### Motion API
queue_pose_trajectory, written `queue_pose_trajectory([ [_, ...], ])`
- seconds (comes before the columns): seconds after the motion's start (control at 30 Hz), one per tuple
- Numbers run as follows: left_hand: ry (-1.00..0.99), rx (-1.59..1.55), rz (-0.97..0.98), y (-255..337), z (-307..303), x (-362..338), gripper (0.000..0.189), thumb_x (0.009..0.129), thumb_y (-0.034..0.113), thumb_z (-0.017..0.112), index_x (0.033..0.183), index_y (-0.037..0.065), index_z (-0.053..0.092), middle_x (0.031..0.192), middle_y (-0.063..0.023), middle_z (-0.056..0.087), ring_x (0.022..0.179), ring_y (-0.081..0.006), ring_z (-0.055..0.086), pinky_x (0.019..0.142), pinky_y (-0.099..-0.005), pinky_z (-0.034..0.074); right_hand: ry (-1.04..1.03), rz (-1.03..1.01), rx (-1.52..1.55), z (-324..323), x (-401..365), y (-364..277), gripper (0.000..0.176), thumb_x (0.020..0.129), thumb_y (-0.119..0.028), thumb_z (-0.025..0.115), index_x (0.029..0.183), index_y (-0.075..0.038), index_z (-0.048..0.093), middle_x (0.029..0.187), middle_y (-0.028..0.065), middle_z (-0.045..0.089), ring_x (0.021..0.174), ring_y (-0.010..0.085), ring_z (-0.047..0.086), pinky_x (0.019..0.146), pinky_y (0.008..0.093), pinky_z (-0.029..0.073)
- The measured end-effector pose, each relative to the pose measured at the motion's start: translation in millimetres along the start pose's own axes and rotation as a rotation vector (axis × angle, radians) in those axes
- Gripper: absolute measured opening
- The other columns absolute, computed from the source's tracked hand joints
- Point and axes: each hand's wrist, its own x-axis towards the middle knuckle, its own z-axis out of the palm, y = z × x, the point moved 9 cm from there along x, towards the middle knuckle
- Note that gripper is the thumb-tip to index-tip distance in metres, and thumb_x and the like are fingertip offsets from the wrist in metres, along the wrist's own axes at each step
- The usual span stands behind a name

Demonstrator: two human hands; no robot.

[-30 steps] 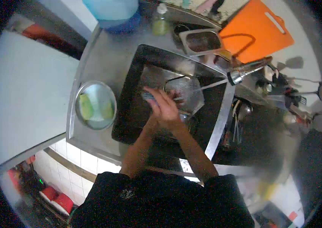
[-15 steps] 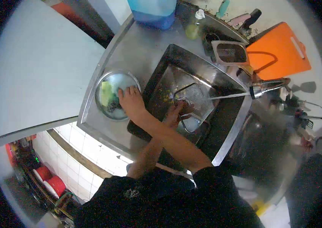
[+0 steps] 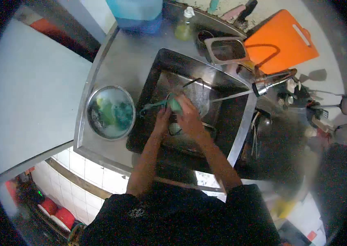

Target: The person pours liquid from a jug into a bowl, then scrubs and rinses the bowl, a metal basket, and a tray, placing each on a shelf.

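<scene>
Over the sink (image 3: pixel 140 131), my right hand (image 3: pixel 190 119) is closed round a green scrubbing sponge (image 3: pixel 176 105). My left hand (image 3: pixel 163 119) meets it there, its fingers shut on a thin teal-and-dark item (image 3: pixel 153 107) that points left; I cannot tell its kind. Sponge and item touch or overlap between the hands. Behind and below them, a metal mesh piece with dark handles (image 3: pixel 200 92) lies in the sink. Left of the sink, a round metal bowl (image 3: pixel 134 112) holds soapy water with green and teal patches in it.
Water runs from the faucet (image 3: pixel 259 88) into the sink's right side. A metal container (image 3: pixel 212 49), a soap pump bottle (image 3: pixel 185 30) and a blue tub (image 3: pixel 138 20) stand along the back. An orange cutting board (image 3: pixel 280 41) leans at the right, with hanging utensils (image 3: pixel 345 105) beyond.
My right hand has left the bowl and moved right over the sink, now with a green sponge. My crossed arms have uncrossed. My left hand has come up with the teal-and-dark item.
</scene>
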Motion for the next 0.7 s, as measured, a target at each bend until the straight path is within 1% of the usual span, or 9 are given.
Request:
queue_pose_trajectory([
  [0.13, -0.015, 0.318, -0.153, 2, 29, 7, 0.039, 0.098, 0.039, 0.054, 0.115, 0.005, 0.06, 0.098, -0.0045, 0.066, 0.094, -0.0179, 0.063, 0.087, -0.036, 0.05, -0.094, 0.017, -0.094, -26, -42, 106, 0.058, 0.075, 0.012, 0.047, 0.13, -0.006, 0.051, 0.129, 0.0188, 0.057, 0.123, 0.0373, 0.052, 0.105, 0.0416, 0.04],
  [0.2, -0.08, 0.218, -0.077, -19, 46, 15, 0.041, 0.098, 0.041, 0.053, 0.114, 0.004, 0.061, 0.099, -0.005, 0.066, 0.092, -0.0183, 0.064, 0.084, -0.0361, 0.051, 0.08, 0.821, 0.14, -49, -82, 187, 0.053, 0.081, 0.008, 0.049, 0.132, -0.008, 0.052, 0.132, 0.0161, 0.057, 0.127, 0.0334, 0.05, 0.109, 0.0398, 0.036],
  [0.23, -0.133, 0.126, 0.006, -25, 53, 22, 0.043, 0.098, 0.042, 0.052, 0.113, 0.003, 0.062, 0.099, -0.0055, 0.067, 0.09, -0.0187, 0.064, 0.082, -0.0362, 0.052, 0.094, 0.831, 0.14, -46, -92, 183, 0.053, 0.081, 0.008, 0.049, 0.132, -0.008, 0.052, 0.132, 0.0161, 0.057, 0.127, 0.0334, 0.05, 0.109, 0.0398, 0.036],
  [0.33, 0.027, 0.704, 0.179, -49, 30, 70, 0.049, 0.098, 0.046, 0.05, 0.111, 0.001, 0.063, 0.098, -0.0071, 0.067, 0.086, -0.0194, 0.064, 0.076, -0.0364, 0.052, 0.13, 0.246, 0.166, -37, -75, 106, 0.062, 0.093, -0.047, 0.056, 0.141, -0.011, 0.046, 0.14, 0.0159, 0.049, 0.137, 0.0302, 0.039, 0.112, 0.0427, 0.031],
  [0.37, 0.022, 0.704, 0.16, -40, 40, 53, 0.049, 0.098, 0.046, 0.05, 0.111, 0.001, 0.063, 0.098, -0.0071, 0.067, 0.086, -0.0194, 0.064, 0.076, -0.0364, 0.052, 0.124, 0.265, 0.168, -41, -86, 110, 0.062, 0.093, -0.047, 0.056, 0.141, -0.011, 0.046, 0.14, 0.0159, 0.049, 0.137, 0.0302, 0.039, 0.112, 0.0427, 0.031],
  [0.43, -0.044, -0.138, -0.128, -4, 71, 22, 0.054, 0.098, 0.049, 0.047, 0.112, 0.0, 0.062, 0.101, -0.0089, 0.067, 0.086, -0.0207, 0.064, 0.077, -0.0366, 0.05, 0.07, 0.098, 0.311, -43, -88, 108, 0.071, 0.092, -0.06, 0.049, 0.141, -0.009, 0.046, 0.143, 0.015, 0.047, 0.139, 0.0288, 0.035, 0.112, 0.0457, 0.029],
  [0.57, -0.075, -0.208, -0.05, -44, 61, 51, 0.054, 0.097, 0.052, 0.047, 0.113, 0.002, 0.062, 0.101, -0.0085, 0.067, 0.091, -0.0222, 0.064, 0.078, -0.037, 0.051, 0.333, 0.802, 1.189, 7, -125, 172, 0.065, 0.094, -0.05, 0.051, 0.143, -0.008, 0.043, 0.147, 0.0117, 0.041, 0.136, 0.0293, 0.038, 0.112, 0.0448, 0.03],
  [0.6, -0.082, -0.209, -0.045, -41, 63, 56, 0.054, 0.097, 0.052, 0.047, 0.113, 0.002, 0.062, 0.101, -0.0085, 0.067, 0.091, -0.0222, 0.064, 0.078, -0.037, 0.051, 0.162, 0.172, 0.578, -48, -85, 66, 0.056, 0.096, -0.037, 0.051, 0.145, -0.01, 0.04, 0.149, 0.0099, 0.039, 0.135, 0.0288, 0.041, 0.111, 0.0434, 0.031],
  [0.7, 0.135, -0.211, -0.106, -50, 46, 46, 0.058, 0.097, 0.054, 0.047, 0.12, 0.002, 0.058, 0.112, -0.0097, 0.063, 0.103, -0.0249, 0.062, 0.084, -0.0394, 0.051, -0.14, 0.066, 0.081, -52, -81, 32, 0.05, 0.095, -0.019, 0.046, 0.144, -0.012, 0.041, 0.15, 0.0098, 0.039, 0.136, 0.027, 0.039, 0.111, 0.043, 0.032],
])
